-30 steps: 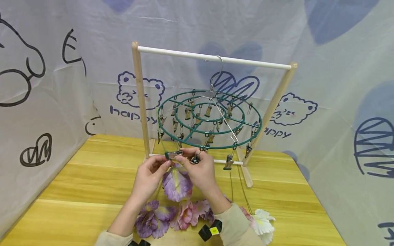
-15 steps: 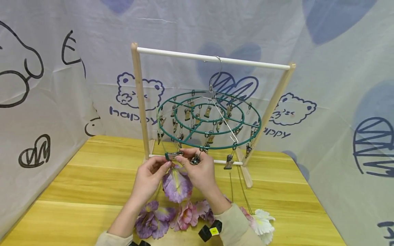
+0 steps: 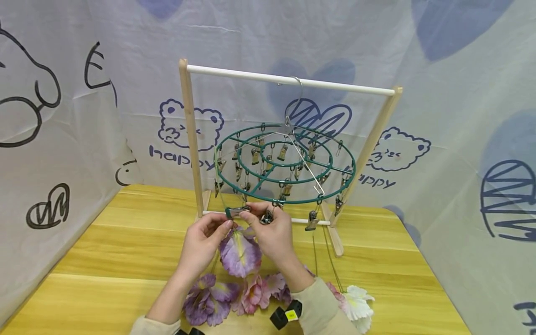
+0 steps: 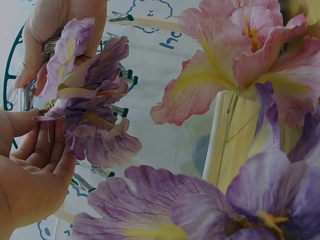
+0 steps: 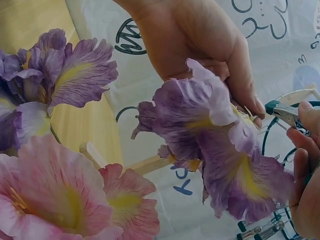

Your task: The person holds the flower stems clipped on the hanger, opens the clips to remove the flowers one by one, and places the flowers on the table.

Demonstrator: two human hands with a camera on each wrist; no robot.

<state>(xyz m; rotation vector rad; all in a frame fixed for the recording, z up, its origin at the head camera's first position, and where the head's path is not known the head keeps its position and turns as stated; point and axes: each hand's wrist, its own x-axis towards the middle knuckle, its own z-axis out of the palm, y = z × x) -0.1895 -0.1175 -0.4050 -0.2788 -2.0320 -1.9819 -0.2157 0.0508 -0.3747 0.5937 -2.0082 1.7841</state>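
With thumb and fingers my left hand [image 3: 203, 242] pinches the stem of a purple iris [image 3: 240, 253] just by its bloom. The bloom hangs downward, and its thin green stem [image 3: 221, 193] rises past the rack's left side. My right hand [image 3: 272, 232] grips a metal clip [image 5: 286, 114] with green-tipped jaws, which point at the left fingertips and the stem. This clip is at the front of a round green clip hanger [image 3: 293, 201]. In the left wrist view, the purple petals cover part of the right fingers.
The hanger hooks over the white bar [image 3: 251, 74] of a wooden stand [image 3: 190, 135]. Several clips dangle around it, including one front clip [image 3: 311, 221]. Purple [image 3: 209, 300], pink [image 3: 253, 294] and white [image 3: 358, 304] irises lie on the wooden table [image 3: 109, 260] near the forearms.
Both hands keep nearly the same place and hold. The clip and the purple bloom have shifted only very slightly.
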